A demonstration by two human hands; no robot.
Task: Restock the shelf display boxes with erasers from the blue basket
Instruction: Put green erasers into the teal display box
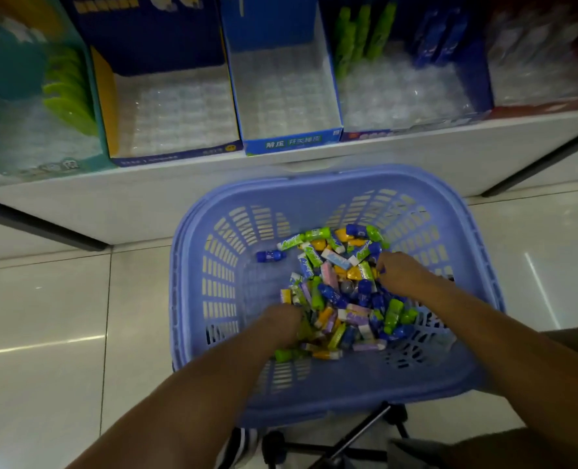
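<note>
The blue basket (456, 360) stands in front of the shelf and holds a loose pile of erasers (341, 292) in green, blue, yellow, pink and white wrappers. Both my hands are down in the pile. My left hand (281, 324) is blurred at the pile's left edge, with its fingertips buried among the erasers. My right hand (399, 272) is knuckles-up at the pile's right side, its fingers curled down round erasers. One blue eraser (270, 255) lies apart to the left. On the shelf, the navy display box (172, 113) and the blue display box (287, 96) show bare clear trays.
A teal box (37, 130) at the left holds green erasers. A box at the right (399, 89) has green and blue erasers at its back. The white shelf front (281, 184) rises just beyond the basket. Below the basket are a black stand (358, 434) and tiled floor (44, 333).
</note>
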